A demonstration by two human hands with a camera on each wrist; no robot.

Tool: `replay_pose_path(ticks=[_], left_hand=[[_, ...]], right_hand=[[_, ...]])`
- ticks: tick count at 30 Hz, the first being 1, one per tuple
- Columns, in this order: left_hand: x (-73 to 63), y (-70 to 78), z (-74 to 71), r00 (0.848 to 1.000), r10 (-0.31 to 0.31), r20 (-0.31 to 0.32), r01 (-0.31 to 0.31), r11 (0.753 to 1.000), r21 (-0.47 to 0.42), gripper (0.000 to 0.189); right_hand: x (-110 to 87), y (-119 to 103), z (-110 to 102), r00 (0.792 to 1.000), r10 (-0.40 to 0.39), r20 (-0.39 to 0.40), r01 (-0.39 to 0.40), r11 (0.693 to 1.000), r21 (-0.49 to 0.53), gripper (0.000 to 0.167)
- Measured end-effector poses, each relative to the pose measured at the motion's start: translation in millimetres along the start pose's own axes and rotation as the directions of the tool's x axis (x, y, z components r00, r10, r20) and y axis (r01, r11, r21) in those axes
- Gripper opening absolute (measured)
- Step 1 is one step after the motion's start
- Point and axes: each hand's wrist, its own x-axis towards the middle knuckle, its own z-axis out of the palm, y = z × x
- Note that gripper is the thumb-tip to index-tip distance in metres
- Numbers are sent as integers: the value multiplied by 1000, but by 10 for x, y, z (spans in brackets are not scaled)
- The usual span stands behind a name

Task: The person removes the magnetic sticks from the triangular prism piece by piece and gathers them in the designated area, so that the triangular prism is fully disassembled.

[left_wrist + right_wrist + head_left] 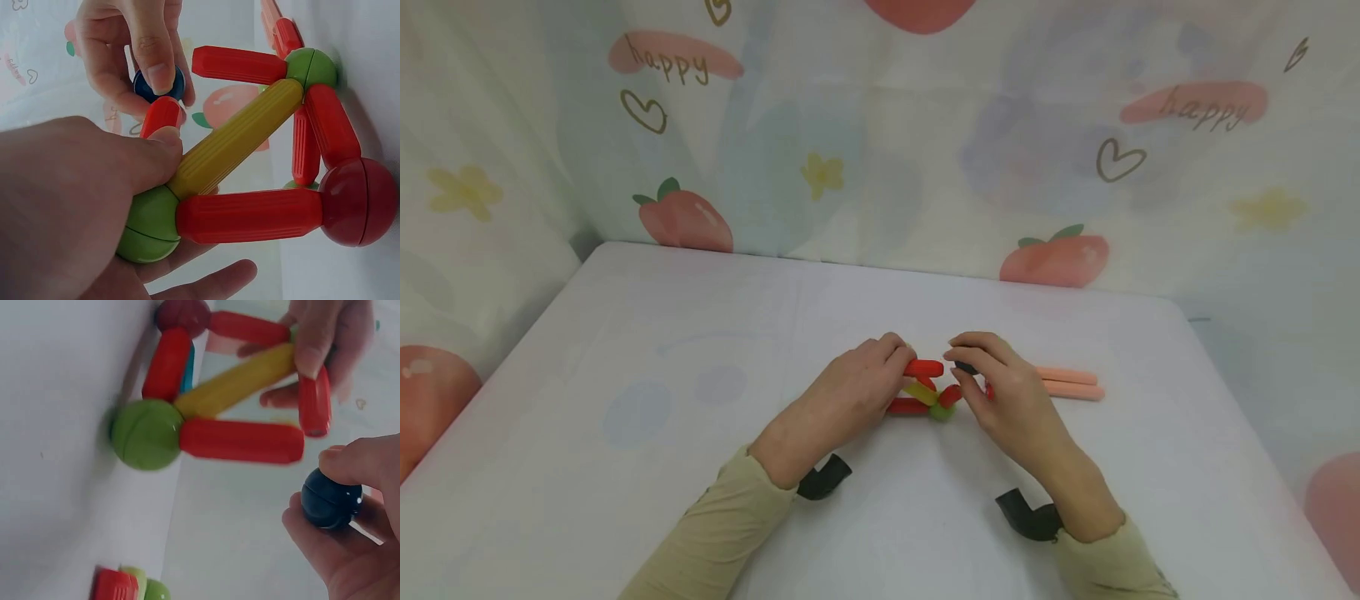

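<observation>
We see the blue ball (331,499) raised above the table, near a red stick (164,117) of the frame but apart from it. Our right hand (1011,396) pinches the ball between thumb and fingertips, its fingers bent and the hand leaning in leftward. Our left hand (850,396) grips the frame back upward, thumb pressed along that red stick beside a green ball (150,222), while some lower fingers stretch out loosely beneath. From this ball a yellow stick (240,137) runs to a second green ball (312,67), and another red stick (250,215) to a dark red ball (359,201).

Both our forearms come in from the near edge and slant toward each other, in pale sleeves (715,533). Just beyond our right hand, two pale orange sticks (1075,390) lie side by side on the white table (887,533). A printed curtain (925,150) hangs behind.
</observation>
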Motion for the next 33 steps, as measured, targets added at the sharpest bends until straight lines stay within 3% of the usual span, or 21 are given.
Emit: replay_pose_path(ticks=[11, 23, 33], left_hand=[[5, 9, -3, 1000, -9, 12, 9, 1000, -2, 29], [-2, 9, 0, 1000, -11, 11, 11, 1000, -10, 29], [-12, 22, -20, 999, -28, 25, 29, 999, -35, 31]], right_hand=[[-22, 256, -209, 988, 118, -98, -117, 993, 19, 32], [-79, 445, -272, 949, 307, -69, -309, 951, -18, 40], [-145, 682, -159, 931, 362, -40, -363, 930, -54, 30]])
